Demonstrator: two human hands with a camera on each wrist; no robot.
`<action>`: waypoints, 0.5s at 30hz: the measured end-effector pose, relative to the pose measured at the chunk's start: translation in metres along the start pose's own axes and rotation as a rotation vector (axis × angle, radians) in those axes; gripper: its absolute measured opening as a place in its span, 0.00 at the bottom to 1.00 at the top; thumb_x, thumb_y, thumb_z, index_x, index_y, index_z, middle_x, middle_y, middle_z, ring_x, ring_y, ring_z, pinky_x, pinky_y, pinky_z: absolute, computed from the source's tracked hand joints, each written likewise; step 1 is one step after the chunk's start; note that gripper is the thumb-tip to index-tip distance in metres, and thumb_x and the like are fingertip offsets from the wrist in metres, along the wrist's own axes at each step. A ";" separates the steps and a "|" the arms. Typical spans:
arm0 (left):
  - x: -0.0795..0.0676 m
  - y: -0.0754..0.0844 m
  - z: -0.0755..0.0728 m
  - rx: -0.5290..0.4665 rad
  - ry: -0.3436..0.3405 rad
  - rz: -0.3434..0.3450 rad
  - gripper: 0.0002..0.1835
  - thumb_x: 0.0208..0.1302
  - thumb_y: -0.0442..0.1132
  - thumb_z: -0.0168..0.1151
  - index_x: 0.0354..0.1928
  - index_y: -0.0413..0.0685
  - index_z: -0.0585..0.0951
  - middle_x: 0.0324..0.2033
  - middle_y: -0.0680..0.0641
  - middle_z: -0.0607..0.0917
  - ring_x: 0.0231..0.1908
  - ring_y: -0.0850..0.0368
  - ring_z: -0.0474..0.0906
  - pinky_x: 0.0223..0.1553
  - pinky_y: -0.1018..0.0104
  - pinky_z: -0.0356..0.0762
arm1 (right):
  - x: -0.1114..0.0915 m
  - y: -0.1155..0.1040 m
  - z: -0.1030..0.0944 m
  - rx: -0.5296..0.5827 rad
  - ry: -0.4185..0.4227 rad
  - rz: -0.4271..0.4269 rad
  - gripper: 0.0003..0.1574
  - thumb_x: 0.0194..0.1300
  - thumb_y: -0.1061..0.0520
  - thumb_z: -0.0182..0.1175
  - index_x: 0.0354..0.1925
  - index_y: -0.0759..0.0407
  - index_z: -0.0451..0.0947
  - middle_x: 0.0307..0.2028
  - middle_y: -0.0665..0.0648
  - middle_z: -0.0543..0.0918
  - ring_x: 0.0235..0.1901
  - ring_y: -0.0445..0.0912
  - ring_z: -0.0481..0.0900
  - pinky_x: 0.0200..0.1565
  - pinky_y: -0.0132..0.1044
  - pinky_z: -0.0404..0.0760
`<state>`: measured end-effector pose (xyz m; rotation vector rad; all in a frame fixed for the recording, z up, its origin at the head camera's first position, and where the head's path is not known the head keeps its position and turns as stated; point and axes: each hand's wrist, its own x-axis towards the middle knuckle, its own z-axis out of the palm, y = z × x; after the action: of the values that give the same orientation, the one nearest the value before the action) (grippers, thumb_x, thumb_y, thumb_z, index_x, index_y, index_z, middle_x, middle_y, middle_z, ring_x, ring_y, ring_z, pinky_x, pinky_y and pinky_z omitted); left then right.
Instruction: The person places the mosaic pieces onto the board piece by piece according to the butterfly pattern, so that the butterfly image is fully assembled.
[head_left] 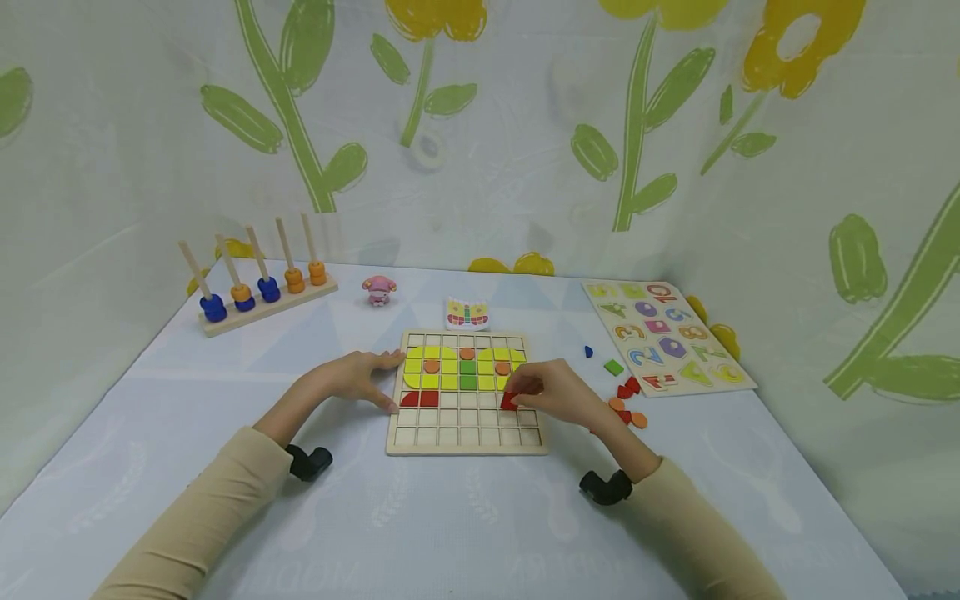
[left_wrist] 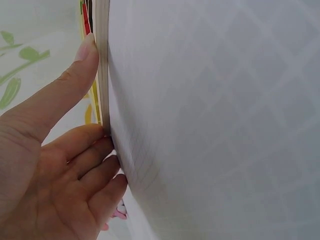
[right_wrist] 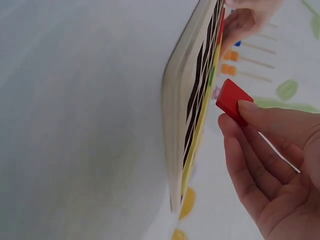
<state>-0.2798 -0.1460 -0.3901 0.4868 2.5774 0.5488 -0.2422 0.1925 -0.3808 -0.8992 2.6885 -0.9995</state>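
A wooden grid board (head_left: 467,450) lies on the table, with yellow, orange and green pieces in its upper rows. Two red pieces (head_left: 429,399) sit side by side at the left of a lower row. My left hand (head_left: 356,377) touches the board's left edge, thumb and fingers spread along it. Between thumb and fingertips, my right hand (head_left: 555,390) pinches a red tile (right_wrist: 233,99) over the right part of the board. The right wrist view shows that tile apart from the board's surface. Behind the board stands a small butterfly pattern card (head_left: 467,314).
Loose orange discs (head_left: 639,420), red pieces (head_left: 633,384), a green square (head_left: 613,367) and a blue piece (head_left: 588,352) lie to the right. Beyond them is a number puzzle (head_left: 720,379). A peg stand (head_left: 277,302) and a pink figurine (head_left: 379,290) stand at the back left.
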 end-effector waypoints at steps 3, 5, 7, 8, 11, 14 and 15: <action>0.000 0.000 0.000 0.000 0.000 -0.004 0.53 0.50 0.55 0.74 0.74 0.50 0.56 0.72 0.36 0.55 0.71 0.36 0.48 0.65 0.36 0.53 | 0.008 -0.007 0.006 0.006 -0.005 -0.033 0.07 0.59 0.65 0.67 0.38 0.58 0.83 0.33 0.50 0.85 0.32 0.40 0.81 0.39 0.30 0.82; 0.001 0.000 0.000 -0.003 -0.001 -0.007 0.53 0.50 0.55 0.74 0.74 0.50 0.56 0.72 0.36 0.55 0.71 0.36 0.48 0.65 0.36 0.53 | 0.013 -0.010 0.010 0.012 -0.011 -0.055 0.07 0.59 0.66 0.67 0.38 0.58 0.83 0.33 0.50 0.85 0.32 0.40 0.81 0.39 0.30 0.82; 0.001 0.000 0.000 -0.005 -0.002 -0.009 0.53 0.50 0.55 0.74 0.74 0.50 0.56 0.72 0.36 0.55 0.71 0.35 0.48 0.65 0.36 0.53 | 0.018 -0.011 0.014 0.017 -0.019 -0.073 0.07 0.59 0.66 0.66 0.38 0.58 0.83 0.34 0.50 0.85 0.32 0.40 0.81 0.39 0.30 0.82; 0.000 0.000 0.000 -0.006 -0.002 -0.010 0.54 0.50 0.55 0.74 0.74 0.50 0.56 0.72 0.36 0.55 0.71 0.35 0.48 0.65 0.36 0.53 | 0.021 -0.012 0.016 0.018 -0.025 -0.081 0.07 0.59 0.66 0.66 0.38 0.58 0.83 0.34 0.50 0.85 0.32 0.39 0.81 0.39 0.29 0.82; 0.000 0.000 0.000 -0.006 0.000 -0.006 0.54 0.49 0.56 0.74 0.74 0.50 0.56 0.72 0.36 0.56 0.71 0.35 0.49 0.65 0.36 0.54 | 0.029 -0.016 0.020 0.025 -0.042 -0.101 0.08 0.60 0.66 0.66 0.39 0.58 0.83 0.34 0.50 0.85 0.32 0.39 0.81 0.39 0.29 0.81; 0.000 0.000 -0.001 -0.006 0.003 0.004 0.54 0.49 0.56 0.74 0.74 0.49 0.57 0.72 0.36 0.56 0.71 0.36 0.49 0.65 0.37 0.53 | 0.036 -0.021 0.023 0.011 -0.067 -0.116 0.07 0.59 0.65 0.67 0.38 0.59 0.84 0.33 0.51 0.85 0.31 0.39 0.81 0.39 0.29 0.81; 0.000 0.000 -0.001 -0.007 0.004 0.006 0.54 0.49 0.55 0.74 0.74 0.48 0.57 0.72 0.36 0.56 0.71 0.36 0.49 0.65 0.37 0.53 | 0.038 -0.023 0.023 0.002 -0.076 -0.118 0.07 0.59 0.65 0.67 0.38 0.59 0.84 0.32 0.51 0.86 0.31 0.39 0.81 0.39 0.29 0.81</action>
<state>-0.2799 -0.1466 -0.3897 0.4922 2.5776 0.5612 -0.2544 0.1439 -0.3815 -1.0844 2.5977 -0.9695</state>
